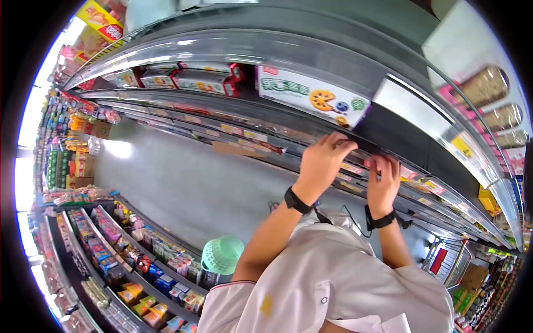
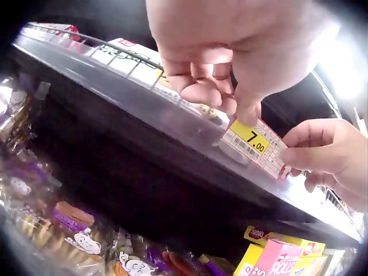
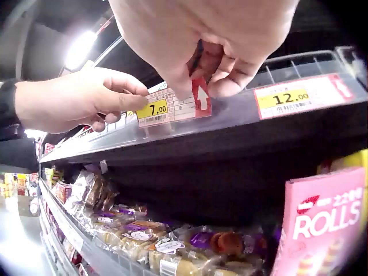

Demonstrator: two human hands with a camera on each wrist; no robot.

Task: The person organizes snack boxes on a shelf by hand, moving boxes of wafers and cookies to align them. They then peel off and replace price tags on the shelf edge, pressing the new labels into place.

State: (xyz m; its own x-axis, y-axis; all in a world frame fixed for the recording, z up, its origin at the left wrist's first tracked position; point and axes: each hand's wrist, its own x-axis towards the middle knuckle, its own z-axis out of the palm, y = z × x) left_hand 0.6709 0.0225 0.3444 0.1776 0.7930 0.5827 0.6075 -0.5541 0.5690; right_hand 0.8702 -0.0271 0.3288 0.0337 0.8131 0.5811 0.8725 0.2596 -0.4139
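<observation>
A price label (image 2: 251,145) with a yellow 7.00 field lies along the clear plastic front strip of a shelf. My left hand (image 1: 323,165) pinches its left end between thumb and fingers. At the other end, by the red arrow, my right hand (image 1: 383,186) pinches the label too. In the right wrist view the label (image 3: 167,110) slants slightly over the strip, and the right fingers cover part of its upper edge. Behind the strip stands a white biscuit box (image 1: 311,95) with a pie picture.
A second label marked 12.00 (image 3: 299,99) sits further right on the strip. Below are bagged pastries (image 3: 172,247) and a pink ROLLS box (image 3: 322,224). A wire rail runs along the shelf edge. Behind me are a green basket (image 1: 222,254), stocked shelves and a shopping cart (image 1: 448,258).
</observation>
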